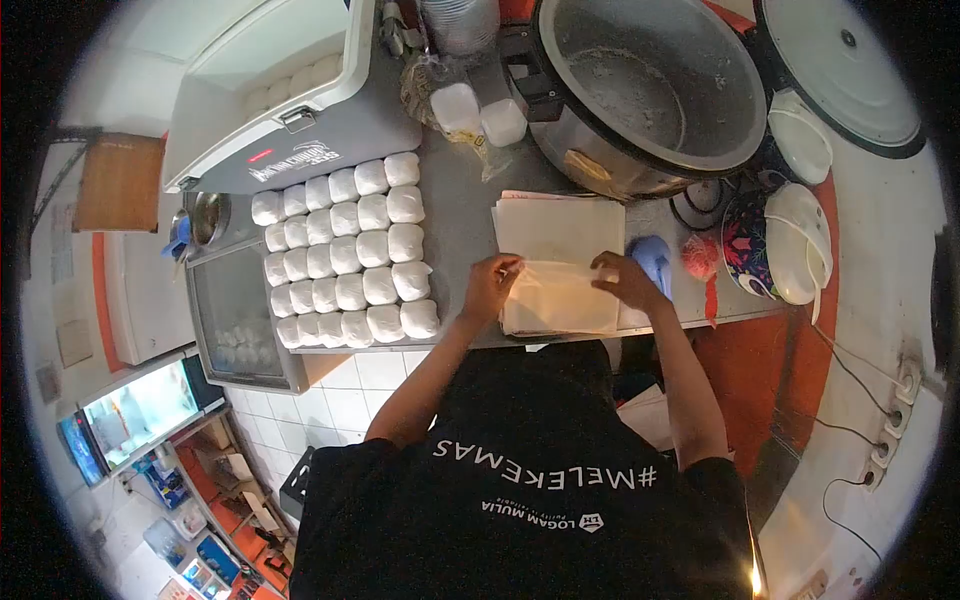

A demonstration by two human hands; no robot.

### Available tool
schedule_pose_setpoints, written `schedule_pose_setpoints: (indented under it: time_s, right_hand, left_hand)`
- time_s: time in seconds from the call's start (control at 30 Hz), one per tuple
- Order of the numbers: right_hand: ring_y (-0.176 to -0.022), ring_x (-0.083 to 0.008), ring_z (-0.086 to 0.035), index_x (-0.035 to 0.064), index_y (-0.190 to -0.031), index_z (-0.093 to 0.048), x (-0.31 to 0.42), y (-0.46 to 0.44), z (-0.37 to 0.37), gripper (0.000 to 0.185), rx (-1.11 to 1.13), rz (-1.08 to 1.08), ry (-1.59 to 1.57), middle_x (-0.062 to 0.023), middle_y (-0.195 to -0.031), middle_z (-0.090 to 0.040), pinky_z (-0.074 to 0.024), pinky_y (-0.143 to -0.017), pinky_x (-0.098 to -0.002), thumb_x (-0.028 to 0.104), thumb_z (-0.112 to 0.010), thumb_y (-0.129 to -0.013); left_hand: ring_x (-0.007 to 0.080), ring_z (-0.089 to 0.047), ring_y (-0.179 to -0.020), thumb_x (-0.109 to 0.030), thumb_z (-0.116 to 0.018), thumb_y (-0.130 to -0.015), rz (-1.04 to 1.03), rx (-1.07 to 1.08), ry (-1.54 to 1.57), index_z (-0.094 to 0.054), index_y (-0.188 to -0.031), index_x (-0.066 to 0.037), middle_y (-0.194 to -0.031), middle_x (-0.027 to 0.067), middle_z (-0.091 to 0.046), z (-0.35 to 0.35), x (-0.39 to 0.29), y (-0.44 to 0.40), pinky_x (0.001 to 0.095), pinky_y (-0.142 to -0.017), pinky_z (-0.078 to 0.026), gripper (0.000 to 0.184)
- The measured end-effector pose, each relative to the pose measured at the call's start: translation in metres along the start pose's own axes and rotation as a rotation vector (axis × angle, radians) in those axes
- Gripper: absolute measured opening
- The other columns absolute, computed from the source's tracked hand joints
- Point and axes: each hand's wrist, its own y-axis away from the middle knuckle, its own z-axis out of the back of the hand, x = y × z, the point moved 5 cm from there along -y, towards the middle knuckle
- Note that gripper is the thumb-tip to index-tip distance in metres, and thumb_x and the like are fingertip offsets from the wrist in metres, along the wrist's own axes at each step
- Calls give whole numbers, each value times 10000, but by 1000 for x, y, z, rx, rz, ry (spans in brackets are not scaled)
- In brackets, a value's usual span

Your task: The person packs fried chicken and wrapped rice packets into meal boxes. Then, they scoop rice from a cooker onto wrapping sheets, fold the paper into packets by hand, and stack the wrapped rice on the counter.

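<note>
A stack of pale wrapping paper (560, 225) lies at the table's front edge. On top of it is a lighter, folded-looking sheet of paper (562, 292). My left hand (492, 284) pinches this sheet at its upper left corner. At the upper right corner, my right hand (630, 281) has bent fingers closed on the sheet's edge. To the left stand rows of white wrapped packets (344, 250), packed closely together. A blue object (652, 262), perhaps a cloth, sits just right of the paper, near my right wrist.
A large open cooking pot (650, 90) stands behind the paper, its lid (850, 70) to the right. An open cooler box (290, 145) holds more white packets at the back left. Bowls (797, 245) and a red ball-like item (700, 257) are at right; cables hang on the wall.
</note>
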Motion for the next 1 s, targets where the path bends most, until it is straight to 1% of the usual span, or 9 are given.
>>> schedule_pose_setpoints:
  time_s: [0.13,0.27,0.33,0.37,0.43,0.6,0.83,0.93,1.0]
  right_hand:
    - [-1007,-302,-633,102,-1140,-611,-55,-21,13,346,-405,-63,-161,-146,-1079,-651,-520,-854,-426,181,-772,-844]
    - [-1021,-313,-603,95,-1125,-622,-95,-30,-7,269,-603,-173,26,-158,-1058,-638,-488,-866,-453,190,-714,-890]
    - [-1029,-329,-588,84,-1121,-624,1,-10,-29,245,-758,0,488,-167,-1066,-627,-469,-876,-468,187,-683,-906]
    - [-1113,-358,-558,57,-1125,-628,10,-11,-52,249,-711,-226,128,-180,-1150,-617,-441,-964,-470,195,-653,-918]
    - [-1316,-400,-456,38,-1301,-574,47,-9,-103,392,-396,110,547,-226,-1384,-506,-344,-1118,-538,168,-568,-932]
    - [-1509,-455,-156,1,-1573,-201,57,-10,-134,820,-373,18,676,-259,-1644,-110,-140,-1188,-647,102,-563,-844]
    - [-1500,-444,-191,56,-1586,-212,52,-6,-118,801,-290,45,724,-186,-1659,-141,-200,-1171,-650,86,-541,-856]
    - [-1511,-438,-169,127,-1605,-211,44,-6,-117,816,-228,51,690,-168,-1675,-107,-174,-1182,-649,64,-529,-856]
    - [-1506,-445,-179,167,-1611,-202,41,-3,-118,838,-212,73,774,-168,-1676,-100,-203,-1170,-661,57,-538,-851]
  left_hand:
    - [291,-713,-835,-131,-657,-938,224,-191,395,-690,-1006,-26,-890,151,-722,-15,46,-18,407,-740,-554,130]
    - [314,-706,-775,-136,-646,-933,87,-214,-257,-670,-1028,-73,-800,143,-712,-19,40,-22,422,-719,-550,116]
    - [334,-696,-764,-152,-631,-940,-88,-266,-380,-651,-1080,-107,-777,140,-706,-23,36,-17,439,-711,-545,149]
    - [343,-693,-762,-163,-631,-942,-3,-229,-432,-626,-1114,-110,-777,139,-706,-22,31,-16,451,-711,-542,180]
    - [363,-686,-758,-185,-632,-946,168,-158,-535,-575,-1181,-115,-776,137,-706,-15,11,-14,475,-710,-536,252]
    - [380,-688,-727,-246,-686,-921,-74,-130,-949,-481,-1247,-73,-766,156,-700,-15,35,0,499,-675,-541,423]
    - [321,-729,-781,-267,-861,-736,353,-38,-168,-498,-1207,5,-810,150,-725,0,38,14,450,-754,-571,653]
    - [318,-722,-758,-215,-887,-682,309,35,-269,-513,-1192,4,-785,130,-718,2,21,11,438,-745,-573,669]
    - [315,-718,-743,-185,-888,-671,3,-17,-611,-502,-1191,-19,-754,124,-703,1,22,-4,433,-743,-570,669]
